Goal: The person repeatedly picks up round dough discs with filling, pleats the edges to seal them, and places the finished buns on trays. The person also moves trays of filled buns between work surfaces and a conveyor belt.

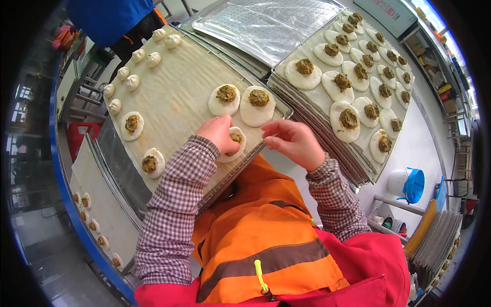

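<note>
Cupping a round of pale dough (234, 146), the left hand (219, 133) holds it at the near edge of the cloth-lined tray (174, 97), fingers curled over its rim. This dough round is soft, matte and off-white, with a lump of brownish-green filling showing in its middle, partly hidden behind the fingers. The right hand (291, 143) hovers just beside it, to the right, empty, with fingers loosely bent and the fingertips drawn narrowly together; it does not touch the dough.

That tray is a metal frame covered with beige woven cloth, finely ribbed. On it, just beyond the held piece, lie two flat filled rounds (241, 101), each with a coarse dark mound at its centre. Two more filled rounds (141, 143) lie toward the tray's left side, and a row of closed, pleated buns (134, 66) runs along its far left edge.

Right of the tray sits a stack of trays (327, 138), its top one carrying many more filled rounds (353, 77). Beyond the tray lies a perforated metal sheet (266, 25) under clear film. Another person in blue (110, 18) stands at the tray's far corner. Checked sleeves (174, 204) and an orange vest (261, 240) fill the foreground.
</note>
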The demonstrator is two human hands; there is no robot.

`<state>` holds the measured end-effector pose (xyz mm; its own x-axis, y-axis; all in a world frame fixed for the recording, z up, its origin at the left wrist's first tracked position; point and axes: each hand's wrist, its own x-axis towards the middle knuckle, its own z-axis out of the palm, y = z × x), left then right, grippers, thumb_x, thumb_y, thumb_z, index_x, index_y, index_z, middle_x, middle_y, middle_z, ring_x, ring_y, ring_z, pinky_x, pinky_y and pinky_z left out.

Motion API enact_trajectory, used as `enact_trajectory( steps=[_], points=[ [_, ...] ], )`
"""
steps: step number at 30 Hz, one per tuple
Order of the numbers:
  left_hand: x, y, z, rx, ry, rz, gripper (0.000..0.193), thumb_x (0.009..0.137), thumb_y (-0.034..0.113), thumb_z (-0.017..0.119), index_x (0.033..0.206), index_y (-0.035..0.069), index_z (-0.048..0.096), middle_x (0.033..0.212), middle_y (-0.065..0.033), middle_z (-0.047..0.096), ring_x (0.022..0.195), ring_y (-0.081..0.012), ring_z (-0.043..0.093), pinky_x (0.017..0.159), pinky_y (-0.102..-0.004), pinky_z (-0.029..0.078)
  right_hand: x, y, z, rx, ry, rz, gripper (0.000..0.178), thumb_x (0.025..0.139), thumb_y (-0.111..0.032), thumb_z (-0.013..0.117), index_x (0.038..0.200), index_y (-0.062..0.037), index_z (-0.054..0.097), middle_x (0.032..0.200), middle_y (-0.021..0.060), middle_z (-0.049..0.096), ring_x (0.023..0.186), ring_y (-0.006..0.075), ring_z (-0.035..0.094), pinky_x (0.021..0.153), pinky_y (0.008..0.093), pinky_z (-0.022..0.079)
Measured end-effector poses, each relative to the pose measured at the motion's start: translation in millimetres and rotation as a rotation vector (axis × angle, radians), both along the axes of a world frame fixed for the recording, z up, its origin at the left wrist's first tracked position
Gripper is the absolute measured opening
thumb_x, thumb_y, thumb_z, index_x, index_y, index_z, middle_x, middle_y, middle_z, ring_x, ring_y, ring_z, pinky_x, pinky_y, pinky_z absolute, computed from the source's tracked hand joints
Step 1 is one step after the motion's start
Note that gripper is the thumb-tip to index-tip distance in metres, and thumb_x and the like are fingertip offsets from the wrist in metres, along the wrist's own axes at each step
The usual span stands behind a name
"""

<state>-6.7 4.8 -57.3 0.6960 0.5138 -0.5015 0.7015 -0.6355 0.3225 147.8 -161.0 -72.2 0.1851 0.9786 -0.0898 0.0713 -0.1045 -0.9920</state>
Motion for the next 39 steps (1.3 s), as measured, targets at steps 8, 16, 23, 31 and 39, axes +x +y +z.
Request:
enact_trajectory(
  steps=[8,16,23,31,39],
  points=[
    [-92,18,18,-0.461,-0.416,0.445,0.036,0.081,0.019,0.068,0.112,0.003,0.058,0.101,-0.006,0.063,0.101,-0.0202,0.062,0.083,-0.0356,0.052,-21,20,-29,0.171,-0.691,0.042,0.027,0.074,-0.009,0.065,0.099,0.0013,0.061,0.105,0.0162,0.061,0.088,0.0313,0.061,0.079,0.0382,0.05],
    [-165,-89,-19,-1.512,-1.377,1.305,0.029,0.091,0.021,0.06,0.114,0.003,0.056,0.113,-0.0103,0.062,0.11,-0.0247,0.058,0.095,-0.045,0.049,-59,16,9,0.186,-0.465,-0.009,0.023,0.078,-0.01,0.068,0.098,-0.0001,0.064,0.088,0.0134,0.063,0.071,0.0247,0.061,0.066,0.0305,0.051],
    [-185,-119,-27,-1.311,-1.498,1.177,0.026,0.091,0.015,0.06,0.115,0.005,0.058,0.111,-0.0081,0.062,0.104,-0.0199,0.059,0.095,-0.0377,0.049,-135,32,10,-0.073,0.076,0.387,0.019,0.084,-0.016,0.07,0.093,0.0,0.067,0.08,0.0069,0.066,0.067,0.0105,0.059,0.061,0.0266,0.049],
    [-204,-131,-26,-1.065,-1.35,1.188,0.031,0.089,0.01,0.063,0.118,0.002,0.056,0.106,-0.0041,0.062,0.097,-0.0126,0.059,0.087,-0.0281,0.05,-160,35,13,0.497,-0.633,0.393,0.016,0.078,-0.009,0.073,0.089,0.0001,0.065,0.073,0.0081,0.062,0.061,0.016,0.058,0.058,0.0269,0.048],
    [-207,-132,-34,-0.697,-1.132,1.053,0.032,0.088,0.011,0.066,0.117,0.0,0.058,0.101,-0.0047,0.064,0.092,-0.0099,0.06,0.081,-0.0238,0.051,-170,26,8,0.073,-0.268,0.441,0.029,0.079,-0.004,0.07,0.107,0.0012,0.063,0.077,0.0102,0.064,0.065,0.0172,0.061,0.061,0.0282,0.05]
  ],
)
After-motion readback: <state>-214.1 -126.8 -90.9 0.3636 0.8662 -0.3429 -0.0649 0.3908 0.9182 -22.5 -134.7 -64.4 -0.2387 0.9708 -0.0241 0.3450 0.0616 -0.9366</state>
